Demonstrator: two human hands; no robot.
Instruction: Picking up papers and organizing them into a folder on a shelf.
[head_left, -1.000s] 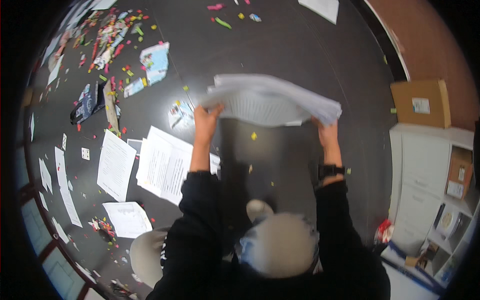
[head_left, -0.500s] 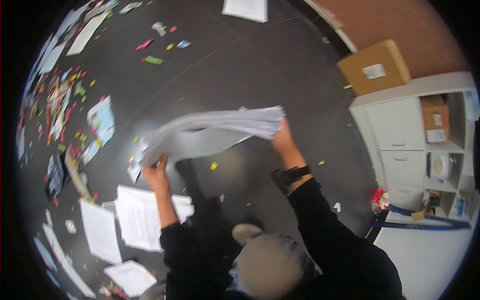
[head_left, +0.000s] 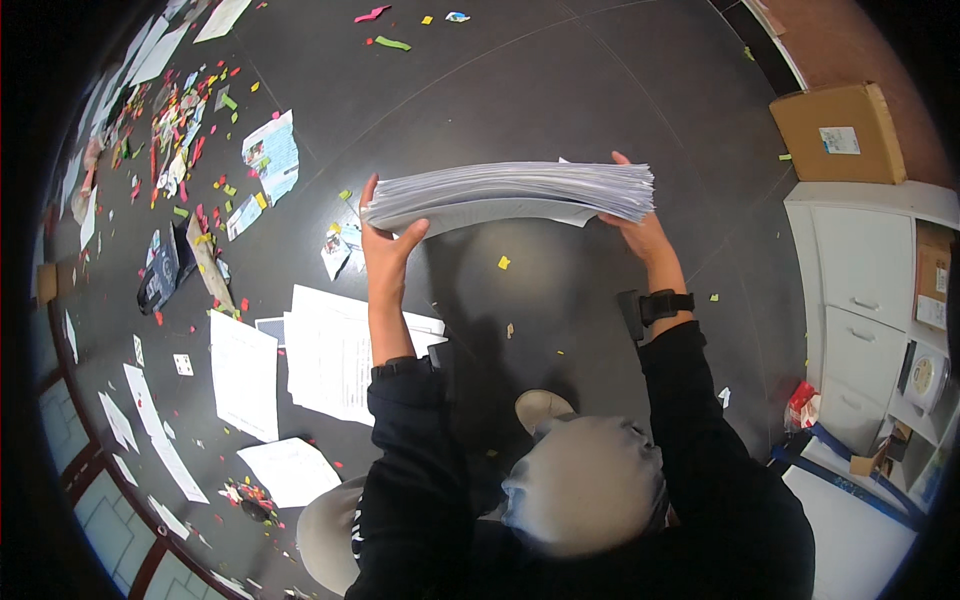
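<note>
A thick stack of white paper (head_left: 510, 190) is held above the dark floor in front of me, bowed slightly along its length. My left hand (head_left: 388, 235) grips its left end, with the thumb on the near side. At the right end my right hand (head_left: 640, 225) is closed round the edge, fingers partly behind the sheets. A black wristband (head_left: 665, 305) is on my right wrist. Nearest below my left forearm, a loose pile of printed sheets (head_left: 330, 360) lies on the floor, with a single white sheet (head_left: 244, 380) to its left.
Scraps of coloured paper (head_left: 180, 130) litter the floor at the left, along with a torn light-blue sheet (head_left: 272, 155). Another white sheet (head_left: 290, 472) lies near my left knee. To the right stand a white cabinet (head_left: 860, 260) and a cardboard box (head_left: 835, 135).
The paper stack has gone from sagging and fanned to more level and compact between both hands. My left hand has risen along its end. The view has shifted, moving floor items rightward.
</note>
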